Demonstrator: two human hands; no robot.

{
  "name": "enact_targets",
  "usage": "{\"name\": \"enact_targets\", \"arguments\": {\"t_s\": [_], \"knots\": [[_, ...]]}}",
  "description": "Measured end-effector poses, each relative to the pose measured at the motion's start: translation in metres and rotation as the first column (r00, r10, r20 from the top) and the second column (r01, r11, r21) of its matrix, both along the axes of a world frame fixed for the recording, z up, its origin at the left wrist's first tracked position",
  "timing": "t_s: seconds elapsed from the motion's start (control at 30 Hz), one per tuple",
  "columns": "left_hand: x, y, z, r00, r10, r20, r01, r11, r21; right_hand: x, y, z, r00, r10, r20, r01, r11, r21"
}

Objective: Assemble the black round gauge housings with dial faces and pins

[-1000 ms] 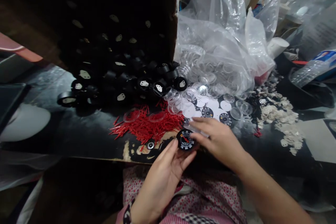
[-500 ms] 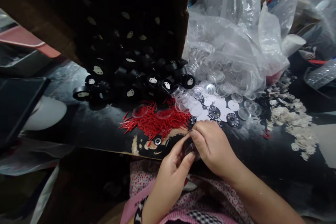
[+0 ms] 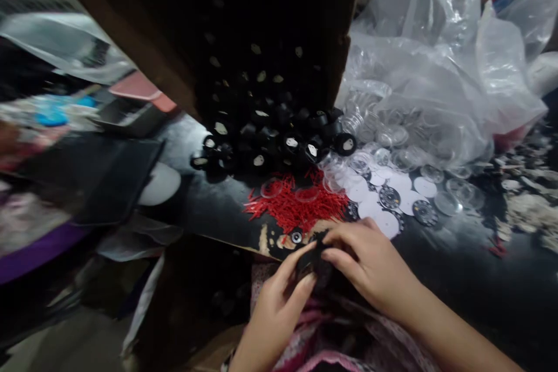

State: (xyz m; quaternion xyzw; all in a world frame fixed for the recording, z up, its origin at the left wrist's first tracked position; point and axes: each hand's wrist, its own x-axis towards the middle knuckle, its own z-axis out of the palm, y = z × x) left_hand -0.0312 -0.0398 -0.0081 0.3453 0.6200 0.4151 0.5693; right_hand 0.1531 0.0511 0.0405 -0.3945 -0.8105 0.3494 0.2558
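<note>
My left hand [image 3: 276, 308] has its thumb and fingers closed round a small black round case [image 3: 307, 264], close to the front edge of the table. At the case's upper right edge, the bent fingers and thumb of my right hand [image 3: 370, 261] pinch it; the face of the case is dark and blurred. Just beyond the hands lies a heap of thin red pointers [image 3: 296, 203], with a small black-and-white ring [image 3: 296, 237] in front. White discs [image 3: 383, 224] and printed black dials [image 3: 389, 197] are spread to the right, beside clear round covers [image 3: 448, 203].
A large dark cardboard box [image 3: 346, 64] opens towards me, with black round cases [image 3: 259, 161] spilling out. Behind the discs slumps a clear plastic bag [image 3: 418, 70] of covers. Small cream-coloured parts [image 3: 529, 209] lie far right. A pink tray [image 3: 135, 86] and white rounded object [image 3: 161, 183] stand left.
The view has swung left, so the table's things appear farther right. The held case has been tilted: a clear, shiny face showed before, now black. My right fingers have shifted to its upper edge.
</note>
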Motion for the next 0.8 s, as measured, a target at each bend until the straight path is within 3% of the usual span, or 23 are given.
{"name": "enact_targets", "arguments": {"t_s": [0.1,0.17,0.2,0.27,0.37,0.47,0.53,0.63,0.8], "knots": [[-0.054,-0.034,-0.027,0.962,0.194,-0.190,-0.212,0.974,-0.077,0.008,0.005,-0.003,0.997,-0.073,-0.024,0.073,0.997,-0.026],[-0.083,-0.046,-0.038,0.843,0.298,-0.448,-0.323,0.946,0.021,0.009,0.009,-0.011,0.995,-0.088,-0.042,0.087,0.996,-0.016],[-0.092,-0.045,-0.039,0.777,0.322,-0.541,-0.321,0.942,0.100,0.007,0.011,-0.015,0.996,-0.062,-0.064,0.062,0.998,-0.013],[-0.099,-0.025,-0.030,0.701,0.314,-0.640,-0.207,0.949,0.238,0.004,0.012,-0.022,0.993,0.018,-0.117,-0.019,1.000,-0.002],[-0.095,0.040,-0.009,0.658,0.258,-0.707,-0.008,0.942,0.335,0.005,0.010,-0.027,0.988,0.025,-0.150,-0.019,0.999,0.046],[-0.094,0.110,0.005,0.588,0.282,-0.758,0.038,0.927,0.374,0.010,0.009,-0.030,0.985,-0.066,-0.160,0.080,0.994,0.080],[-0.094,0.141,0.006,0.553,0.288,-0.781,0.079,0.916,0.394,0.011,0.008,-0.030,0.982,-0.077,-0.173,0.094,0.992,0.090],[-0.091,0.159,0.004,0.523,0.299,-0.799,0.123,0.901,0.417,0.007,0.007,-0.029,0.981,-0.037,-0.192,0.057,0.993,0.102],[-0.083,0.154,0.000,0.550,0.304,-0.778,0.097,0.902,0.420,0.002,0.007,-0.031,0.981,0.012,-0.191,0.006,0.996,0.092]]}}
